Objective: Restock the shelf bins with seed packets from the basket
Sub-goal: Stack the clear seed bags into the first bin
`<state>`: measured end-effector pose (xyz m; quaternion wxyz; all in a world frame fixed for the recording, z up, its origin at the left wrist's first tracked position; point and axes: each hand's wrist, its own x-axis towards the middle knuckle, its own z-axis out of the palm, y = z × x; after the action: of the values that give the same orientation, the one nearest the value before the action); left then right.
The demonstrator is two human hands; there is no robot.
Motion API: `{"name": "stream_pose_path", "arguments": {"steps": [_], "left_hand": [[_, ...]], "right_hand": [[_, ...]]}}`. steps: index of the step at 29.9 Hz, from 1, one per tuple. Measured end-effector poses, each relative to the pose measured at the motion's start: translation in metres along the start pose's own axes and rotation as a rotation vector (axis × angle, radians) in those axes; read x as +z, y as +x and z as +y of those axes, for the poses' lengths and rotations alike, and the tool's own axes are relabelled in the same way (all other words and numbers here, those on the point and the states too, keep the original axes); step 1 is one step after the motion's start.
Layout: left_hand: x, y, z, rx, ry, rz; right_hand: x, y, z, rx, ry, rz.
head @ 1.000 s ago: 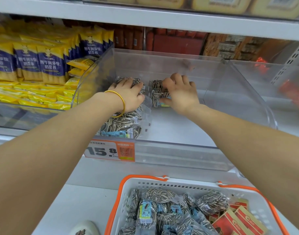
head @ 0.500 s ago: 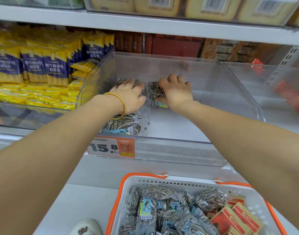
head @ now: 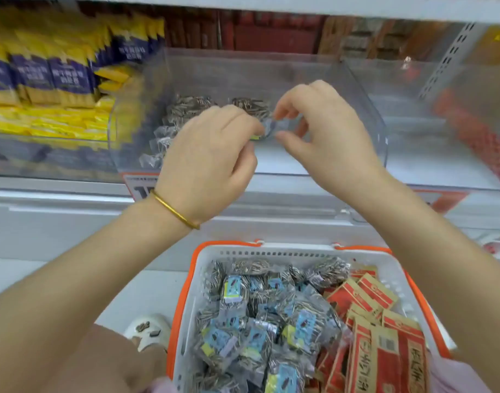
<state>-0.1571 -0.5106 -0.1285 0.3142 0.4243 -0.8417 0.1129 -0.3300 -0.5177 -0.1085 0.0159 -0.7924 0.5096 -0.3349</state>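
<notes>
Raised side by side, the left grip (head: 212, 154) and right grip (head: 325, 137) are empty, fingers loosely curled.

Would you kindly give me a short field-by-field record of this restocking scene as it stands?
Setting: shop shelf, head view, blurred
Bin: clear bin holding binned packets in two short rows at its left
Left hand: left hand in front of the bin, fingers curled, grip unclear
Right hand: right hand beside it, fingertips near a packet edge, grip unclear
Basket: white basket below, holding basket packets and red boxes
Neighbour: yellow packets to the left
</notes>
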Motion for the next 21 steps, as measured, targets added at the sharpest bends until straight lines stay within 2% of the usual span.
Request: {"name": "stream_pose_path", "arguments": {"steps": [1, 3, 6, 9, 11, 15, 21], "left_hand": [[0.001, -0.017, 0.016, 0.048, -0.011, 0.007], [0.016, -0.051, 0.039, 0.11, -0.025, -0.137], [0.063, -0.085, 0.06, 0.119, -0.084, -0.571], [0.114, -0.109, 0.072, -0.052, -0.146, -0.87], [0.137, -0.121, 0.076, -0.196, -0.194, -1.004], [0.161, -0.127, 0.077, -0.284, -0.256, -1.135], [0.207, -0.128, 0.081, -0.243, -0.313, -1.217]], "right_hand": [[-0.012, -0.031, -0.001, -0.005, 0.052, 0.015], [-0.014, -0.086, 0.011, 0.064, 0.057, -0.084], [0.028, -0.142, 0.055, 0.281, -0.048, -0.539], [0.072, -0.176, 0.094, 0.448, -0.121, -0.963], [0.09, -0.192, 0.104, 0.505, -0.093, -1.084], [0.102, -0.202, 0.108, 0.55, -0.05, -1.124], [0.081, -0.203, 0.14, 0.93, 0.309, -0.924]]}}
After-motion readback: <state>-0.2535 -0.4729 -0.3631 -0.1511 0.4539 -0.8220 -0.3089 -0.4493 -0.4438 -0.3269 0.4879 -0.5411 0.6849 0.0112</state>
